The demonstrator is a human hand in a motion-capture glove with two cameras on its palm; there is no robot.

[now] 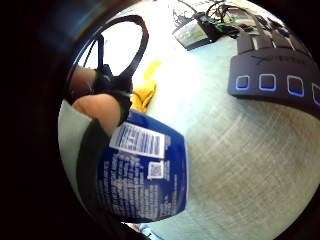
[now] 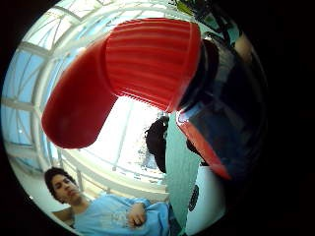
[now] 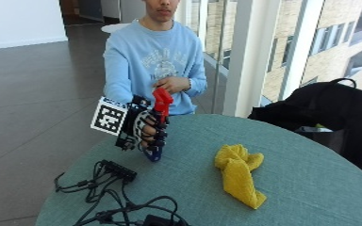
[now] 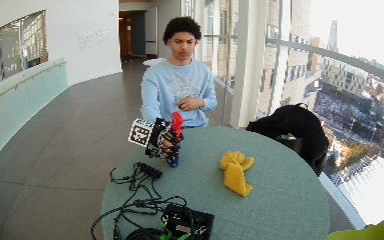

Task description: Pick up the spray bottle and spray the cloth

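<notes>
A person in a light blue sweater sits at the far side of a round table [image 3: 306, 188] with a green cloth top. The gloved right hand [image 3: 148, 128] is wrapped around a spray bottle [image 3: 158, 123] — the fingers are curled right round its middle. The bottle has a red spray head and a dark blue body with a white label. It is held upright and lifted a little, with its bottom just above the table top, on the left side of the table.

The yellow cloth [image 3: 239, 173] lies crumpled on the table, to the right of the bottle and well apart from it. Nothing touches it.

The bare left hand [image 3: 171, 84] is held up in front of the person's chest, away from the table.

Near the front left edge of the table there is a black power strip [image 3: 119, 170] with tangled black cables [image 3: 112, 209] — a black box [image 4: 187, 221] sits there too. A black bag [image 3: 332, 110] rests at the far right edge of the table.

From the palm, the blue bottle label fills a lot of the view, and the yellow cloth shows past it on the table.
</notes>
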